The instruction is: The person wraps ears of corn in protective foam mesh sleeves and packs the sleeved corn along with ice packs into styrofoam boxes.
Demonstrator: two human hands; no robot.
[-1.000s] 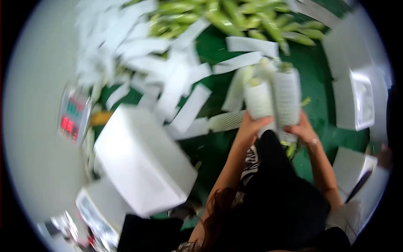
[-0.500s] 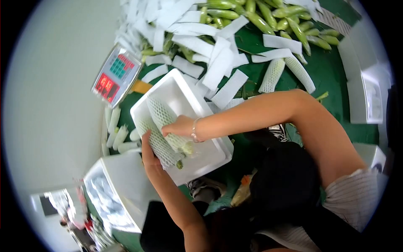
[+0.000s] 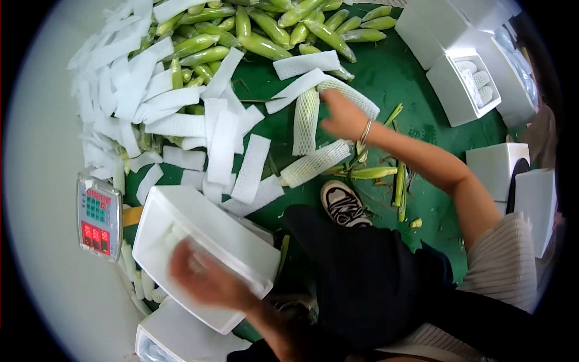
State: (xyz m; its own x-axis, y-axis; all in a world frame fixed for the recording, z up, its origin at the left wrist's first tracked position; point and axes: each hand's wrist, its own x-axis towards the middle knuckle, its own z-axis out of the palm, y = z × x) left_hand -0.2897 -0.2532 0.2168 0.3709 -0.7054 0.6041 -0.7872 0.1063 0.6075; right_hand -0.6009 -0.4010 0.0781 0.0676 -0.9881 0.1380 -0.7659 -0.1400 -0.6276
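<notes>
My right hand (image 3: 347,117) reaches down at the sleeved ears on the green floor, fingers apart. Its fingertips are at an ear of corn in a white foam net (image 3: 353,96), and another netted ear (image 3: 306,120) lies just left of them. A third netted ear (image 3: 316,164) rests below the hand. My left hand (image 3: 205,277), smeared by motion, is over the white foam box (image 3: 208,211). Pale netting (image 3: 175,235) shows inside that box beside the hand; the rest of its contents is hidden.
A digital scale (image 3: 99,217) stands left of the box. White foam strips (image 3: 223,145) lie heaped near green corn ears (image 3: 259,45). Husk scraps (image 3: 386,173) litter the floor by my shoe (image 3: 344,204). Foam boxes (image 3: 449,90) stand at right, one holding netted ears.
My right hand has left the ears in the box and moved to the netted ears on the floor. My left hand no longer holds the netted ear's side. The view has swung right.
</notes>
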